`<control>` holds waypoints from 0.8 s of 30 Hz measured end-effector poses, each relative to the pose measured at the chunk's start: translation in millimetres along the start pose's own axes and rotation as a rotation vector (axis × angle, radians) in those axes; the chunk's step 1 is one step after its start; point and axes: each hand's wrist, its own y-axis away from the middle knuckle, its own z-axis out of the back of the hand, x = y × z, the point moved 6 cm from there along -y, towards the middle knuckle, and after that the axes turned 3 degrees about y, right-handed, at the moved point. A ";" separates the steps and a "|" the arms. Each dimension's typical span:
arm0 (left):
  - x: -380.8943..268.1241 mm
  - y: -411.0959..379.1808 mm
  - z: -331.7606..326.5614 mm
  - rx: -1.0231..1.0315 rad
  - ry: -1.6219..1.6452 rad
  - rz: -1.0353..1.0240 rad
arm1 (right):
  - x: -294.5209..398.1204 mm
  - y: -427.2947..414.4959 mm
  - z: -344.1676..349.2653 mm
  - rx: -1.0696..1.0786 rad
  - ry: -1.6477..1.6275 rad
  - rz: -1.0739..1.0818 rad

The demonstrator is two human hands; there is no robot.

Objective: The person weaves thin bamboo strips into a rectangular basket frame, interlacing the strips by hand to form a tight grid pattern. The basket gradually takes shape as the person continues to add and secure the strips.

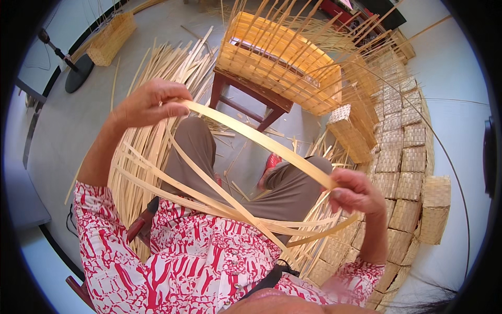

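A pale, flat bamboo strip [251, 135] is stretched between my hands above my knees. My left hand [157, 103] pinches its upper end between thumb and fingers. At the lower end, my right hand [355, 191] grips the same strip, and a bent length [333, 231] shows below that hand. Several loose strips [204, 202] lie crossed over my lap. Ahead of me, a partly woven basket [274, 70] rests on a dark red wooden stool [251, 92], with long unwoven stakes sticking up from it.
Long split strips [137, 172] are heaped on the floor at my left. Woven boxes [406, 165] are stacked along the right wall, with a thin curved rod [439, 137] before them. A round black stand base [80, 74] and another woven basket [111, 39] stand far left.
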 end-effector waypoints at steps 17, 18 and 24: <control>97.2 -0.2 2.1 0.195 0.067 0.475 | -133.6 18.3 154.6 -0.208 0.262 -0.393; 100.9 -3.2 1.5 0.169 -0.084 0.367 | -135.9 10.9 153.2 -0.220 0.241 -0.383; 69.9 -83.6 -48.5 0.114 -0.103 0.072 | -107.1 -63.8 103.2 -0.036 0.265 -0.288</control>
